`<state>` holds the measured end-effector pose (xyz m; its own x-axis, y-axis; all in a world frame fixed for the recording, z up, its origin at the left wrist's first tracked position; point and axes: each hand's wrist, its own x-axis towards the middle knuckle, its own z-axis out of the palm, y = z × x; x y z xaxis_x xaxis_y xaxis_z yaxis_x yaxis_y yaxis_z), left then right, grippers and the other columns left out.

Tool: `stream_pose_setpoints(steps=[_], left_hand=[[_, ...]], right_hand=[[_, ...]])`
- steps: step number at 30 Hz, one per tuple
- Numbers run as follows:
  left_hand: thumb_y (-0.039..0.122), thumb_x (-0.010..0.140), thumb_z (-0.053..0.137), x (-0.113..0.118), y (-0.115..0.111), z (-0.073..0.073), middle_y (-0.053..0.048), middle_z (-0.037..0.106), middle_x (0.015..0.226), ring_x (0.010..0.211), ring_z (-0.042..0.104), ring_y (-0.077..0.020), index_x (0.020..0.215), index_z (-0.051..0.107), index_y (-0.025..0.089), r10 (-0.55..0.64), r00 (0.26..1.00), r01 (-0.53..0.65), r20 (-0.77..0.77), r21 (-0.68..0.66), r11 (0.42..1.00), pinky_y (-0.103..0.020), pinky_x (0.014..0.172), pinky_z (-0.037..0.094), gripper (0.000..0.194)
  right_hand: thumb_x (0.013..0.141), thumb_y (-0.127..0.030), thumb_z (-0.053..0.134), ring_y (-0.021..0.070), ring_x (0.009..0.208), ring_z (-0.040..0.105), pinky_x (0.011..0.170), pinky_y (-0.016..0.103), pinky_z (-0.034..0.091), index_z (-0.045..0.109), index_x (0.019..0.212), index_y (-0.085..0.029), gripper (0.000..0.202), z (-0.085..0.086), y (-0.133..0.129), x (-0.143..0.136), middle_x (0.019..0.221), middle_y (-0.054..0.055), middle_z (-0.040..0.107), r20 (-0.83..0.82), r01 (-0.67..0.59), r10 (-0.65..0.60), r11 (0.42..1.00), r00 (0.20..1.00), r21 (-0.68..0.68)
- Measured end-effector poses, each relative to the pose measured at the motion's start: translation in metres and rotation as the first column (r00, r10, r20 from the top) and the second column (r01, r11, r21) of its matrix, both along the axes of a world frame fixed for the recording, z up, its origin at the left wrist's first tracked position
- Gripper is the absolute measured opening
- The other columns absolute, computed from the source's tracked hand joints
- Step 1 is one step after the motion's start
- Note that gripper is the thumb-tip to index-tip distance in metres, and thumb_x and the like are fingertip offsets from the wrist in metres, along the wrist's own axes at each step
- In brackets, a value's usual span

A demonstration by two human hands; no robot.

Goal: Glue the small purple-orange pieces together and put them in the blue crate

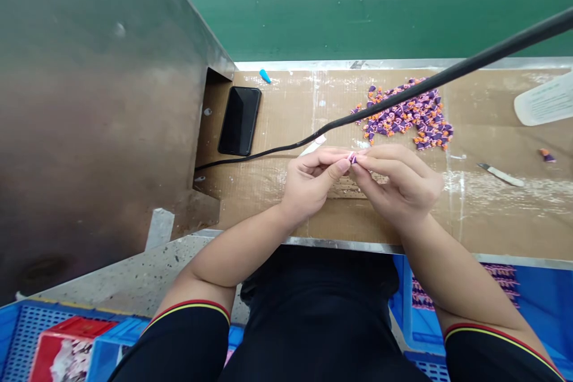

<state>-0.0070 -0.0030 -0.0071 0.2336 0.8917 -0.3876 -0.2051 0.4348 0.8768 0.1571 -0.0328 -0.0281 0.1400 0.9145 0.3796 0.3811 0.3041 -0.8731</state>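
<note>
Between the fingertips of both hands is a small purple and pink piece (352, 159), partly covered by the fingers. My left hand (311, 182) pinches it from the left, thumb against forefinger. From the right, my right hand (398, 182) pinches the same piece. Just beyond the hands lies a heap of small purple, pink and orange pieces (430, 113) on the cardboard-covered table (277, 113). To the right of my right hand rests a small knife (500, 175) with a pale handle. A white strip (313, 145) shows behind my left hand.
A black cable (331, 125) crosses above the table. A phone (240, 121) and a blue cap-like item (265, 76) lie at the left, beside a metal panel (102, 101). At the right are a white container (546, 100) and a single piece (547, 156). Blue bins (544, 310) stand below.
</note>
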Motion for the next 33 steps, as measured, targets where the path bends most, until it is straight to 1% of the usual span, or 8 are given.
stream_pose_setpoints(steps=[3, 8, 17, 22, 26, 28, 30, 33], left_hand=[[0.036, 0.094, 0.087, 0.001, -0.002, 0.001, -0.004, 0.084, 0.106, 0.106, 0.080, -0.0181, 0.097, 0.089, 0.033, 0.010, 1.000, -0.009, -0.014, 0.053, 0.999, -0.033, 0.102, 0.066, 0.005], [0.037, 0.097, 0.083, 0.001, -0.006, 0.003, -0.006, 0.083, 0.112, 0.108, 0.080, -0.0186, 0.106, 0.088, 0.034, -0.004, 1.000, 0.005, -0.015, 0.065, 0.998, -0.025, 0.086, 0.068, 0.011], [0.037, 0.096, 0.085, 0.002, -0.010, 0.000, -0.004, 0.084, 0.111, 0.102, 0.080, -0.0156, 0.107, 0.088, 0.035, 0.005, 1.000, -0.005, 0.017, 0.017, 1.000, -0.024, 0.088, 0.068, 0.012], [0.049, 0.091, 0.088, 0.001, -0.007, -0.001, -0.007, 0.083, 0.117, 0.105, 0.080, -0.0184, 0.108, 0.088, 0.031, -0.029, 0.999, 0.030, 0.028, -0.068, 0.997, -0.028, 0.092, 0.068, 0.025], [0.056, 0.087, 0.090, -0.001, 0.000, -0.007, -0.010, 0.082, 0.120, 0.112, 0.079, -0.0225, 0.110, 0.087, 0.028, -0.014, 0.998, 0.025, 0.060, -0.183, 0.983, -0.029, 0.092, 0.066, 0.037], [0.057, 0.083, 0.093, -0.003, 0.003, -0.010, -0.009, 0.083, 0.115, 0.110, 0.079, -0.0209, 0.106, 0.087, 0.028, -0.016, 0.999, 0.025, 0.049, -0.189, 0.982, -0.026, 0.088, 0.066, 0.037], [0.058, 0.080, 0.094, -0.005, 0.004, -0.013, -0.009, 0.083, 0.109, 0.104, 0.079, -0.0188, 0.103, 0.087, 0.027, -0.041, 0.999, 0.046, 0.033, -0.173, 0.984, -0.024, 0.082, 0.065, 0.039], [0.061, 0.081, 0.092, -0.006, 0.004, -0.014, -0.009, 0.082, 0.106, 0.097, 0.078, -0.0176, 0.103, 0.087, 0.025, -0.080, 0.997, 0.081, 0.010, -0.139, 0.987, -0.024, 0.076, 0.063, 0.043]], right_hand=[[0.094, -0.011, 0.081, 0.0210, 0.093, 0.080, 0.082, 0.038, 0.070, 0.074, 0.115, -0.026, 0.026, 0.000, -0.001, -0.001, 0.103, 0.005, 0.080, 0.010, -0.007, 0.007, 0.999, 1.000, 0.038], [0.090, -0.007, 0.083, 0.0216, 0.091, 0.079, 0.082, 0.039, 0.070, 0.074, 0.115, -0.025, 0.033, -0.001, 0.002, -0.002, 0.100, 0.004, 0.079, -0.002, 0.014, -0.013, 0.996, 1.000, 0.090], [0.093, -0.010, 0.080, 0.0202, 0.086, 0.079, 0.078, 0.038, 0.068, 0.072, 0.107, -0.027, 0.025, -0.001, 0.005, -0.006, 0.095, 0.002, 0.079, -0.002, 0.066, -0.066, 0.993, 0.998, 0.098], [0.096, -0.016, 0.079, 0.0197, 0.088, 0.078, 0.082, 0.039, 0.067, 0.074, 0.104, -0.027, 0.014, -0.006, 0.005, 0.002, 0.097, 0.002, 0.080, -0.102, -0.007, 0.005, 1.000, 0.995, -0.024], [0.097, -0.024, 0.079, 0.0185, 0.090, 0.078, 0.080, 0.034, 0.066, 0.079, 0.107, -0.025, 0.010, -0.016, 0.009, 0.019, 0.100, 0.003, 0.081, -0.195, -0.045, -0.002, 0.970, 0.981, -0.238], [0.096, -0.025, 0.078, 0.0177, 0.087, 0.077, 0.078, 0.032, 0.065, 0.080, 0.107, -0.023, 0.012, -0.020, 0.010, 0.031, 0.100, 0.004, 0.081, -0.181, -0.025, -0.035, 0.947, 0.983, -0.321], [0.095, -0.025, 0.077, 0.0178, 0.086, 0.077, 0.079, 0.032, 0.065, 0.080, 0.104, -0.022, 0.011, -0.021, 0.006, 0.047, 0.099, 0.004, 0.080, -0.135, -0.029, -0.019, 0.936, 0.991, -0.350], [0.092, -0.020, 0.073, 0.0177, 0.083, 0.075, 0.077, 0.032, 0.062, 0.078, 0.094, -0.022, 0.006, -0.018, -0.011, 0.078, 0.094, 0.003, 0.078, 0.033, -0.104, 0.122, 0.936, 0.992, -0.337]])
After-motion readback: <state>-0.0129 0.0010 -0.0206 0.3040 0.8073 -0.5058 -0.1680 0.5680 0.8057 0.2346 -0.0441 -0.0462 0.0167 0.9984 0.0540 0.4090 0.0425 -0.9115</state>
